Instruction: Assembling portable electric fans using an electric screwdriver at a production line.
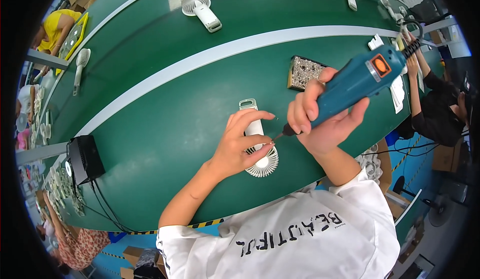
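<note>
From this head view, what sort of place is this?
Probably a factory assembly line: a long green conveyor belt carries several white handheld fans, the right hand holds a blue electric screwdriver, and other workers sit alongside.

Electric screwdriver (357,81): teal plastic body, smooth with a slight sheen, orange plastic button, dark metal bit. Handheld fan (257,146): white plastic, smooth and matt, ribbed grille. The left hand (240,146) rests on the fan; the right hand (320,121) grips the screwdriver. Table (165,104): green surface, smooth, faintly glossy (soft reflections show near the far edge), crossed by a pale matt stripe. Tray of screws (305,71): small shiny metal pieces, grainy in look. Black box (86,158): matt plastic. Shirt (300,234): white cloth, matt.
</note>
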Motion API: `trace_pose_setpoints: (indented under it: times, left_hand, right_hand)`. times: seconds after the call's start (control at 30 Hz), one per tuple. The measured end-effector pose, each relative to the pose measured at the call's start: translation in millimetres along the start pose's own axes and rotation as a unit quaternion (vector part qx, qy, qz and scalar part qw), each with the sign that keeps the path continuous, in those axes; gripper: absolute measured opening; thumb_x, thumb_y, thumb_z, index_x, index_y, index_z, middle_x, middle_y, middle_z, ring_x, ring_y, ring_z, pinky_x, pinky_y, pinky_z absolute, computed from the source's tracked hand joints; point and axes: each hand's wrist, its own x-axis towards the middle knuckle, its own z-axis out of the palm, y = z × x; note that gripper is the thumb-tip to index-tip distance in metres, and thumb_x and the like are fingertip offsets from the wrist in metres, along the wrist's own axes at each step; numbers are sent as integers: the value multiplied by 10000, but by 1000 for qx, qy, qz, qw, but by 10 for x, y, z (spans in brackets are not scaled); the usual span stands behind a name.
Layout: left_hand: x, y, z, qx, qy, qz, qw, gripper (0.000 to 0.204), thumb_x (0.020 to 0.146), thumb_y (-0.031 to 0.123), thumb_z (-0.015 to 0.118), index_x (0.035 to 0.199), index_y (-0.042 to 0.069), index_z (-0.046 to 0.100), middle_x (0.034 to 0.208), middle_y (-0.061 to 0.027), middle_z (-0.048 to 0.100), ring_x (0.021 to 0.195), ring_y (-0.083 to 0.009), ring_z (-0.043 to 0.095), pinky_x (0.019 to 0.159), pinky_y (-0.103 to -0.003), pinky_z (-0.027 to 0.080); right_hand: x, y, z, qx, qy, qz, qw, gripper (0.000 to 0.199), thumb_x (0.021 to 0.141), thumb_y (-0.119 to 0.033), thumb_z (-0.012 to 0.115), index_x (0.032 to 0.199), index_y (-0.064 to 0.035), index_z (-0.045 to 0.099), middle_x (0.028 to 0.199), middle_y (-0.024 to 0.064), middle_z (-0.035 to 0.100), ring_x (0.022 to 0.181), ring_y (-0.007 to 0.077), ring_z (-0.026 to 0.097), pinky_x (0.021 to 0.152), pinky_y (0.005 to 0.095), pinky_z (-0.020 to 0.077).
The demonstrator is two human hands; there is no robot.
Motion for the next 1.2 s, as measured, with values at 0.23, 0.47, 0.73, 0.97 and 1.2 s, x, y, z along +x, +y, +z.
trace_pose_setpoints:
  times: [0.23, 0.47, 0.73, 0.97, 1.2]
  left_hand:
    - [20, 29, 10, -31, -10, -27, 999, 119, 648, 58, 756, 740, 32, 686, 1188, -115, 572, 1110, -300, 510, 944, -413, 380]
    - [-16, 40, 3, -42, -15, -34, 998, 114, 650, 57, 753, 742, 32, 691, 1198, -117, 565, 1115, -299, 511, 939, -405, 381]
    - [33, -49, 26, 126, 82, -28, 988, 160, 656, 60, 758, 801, 21, 703, 1231, -103, 559, 1128, -309, 489, 944, -410, 352]
    - [-2, -220, 38, 170, 118, -93, 974, 266, 658, 105, 783, 902, 26, 710, 1309, -102, 509, 1184, -318, 448, 942, -417, 360]
    - [-30, -243, 41, 76, 132, -148, 977, 253, 680, 60, 765, 920, 27, 694, 1280, -123, 515, 1143, -316, 486, 909, -392, 422]
  right_hand:
    - [-56, 54, -34, -9, -44, 49, 998, 756, 871, -732, 245, 1225, -78, 384, 682, 48, 476, 444, 137, 464, 418, 288, 395]
    - [-90, 34, 17, -19, -9, 41, 999, 753, 871, -732, 260, 1201, -66, 381, 664, 46, 471, 444, 135, 466, 418, 284, 400]
    - [14, 217, 18, -67, -85, 9, 994, 770, 819, -756, 395, 1190, -82, 386, 682, 54, 496, 462, 141, 474, 454, 300, 417]
    - [150, 624, -32, -187, -10, -35, 982, 803, 731, -766, 544, 1124, -85, 383, 688, 56, 498, 473, 138, 479, 469, 279, 421]
    - [189, 686, -3, -205, -12, -18, 978, 816, 720, -785, 530, 1120, -90, 378, 680, 50, 493, 460, 138, 470, 453, 280, 414]
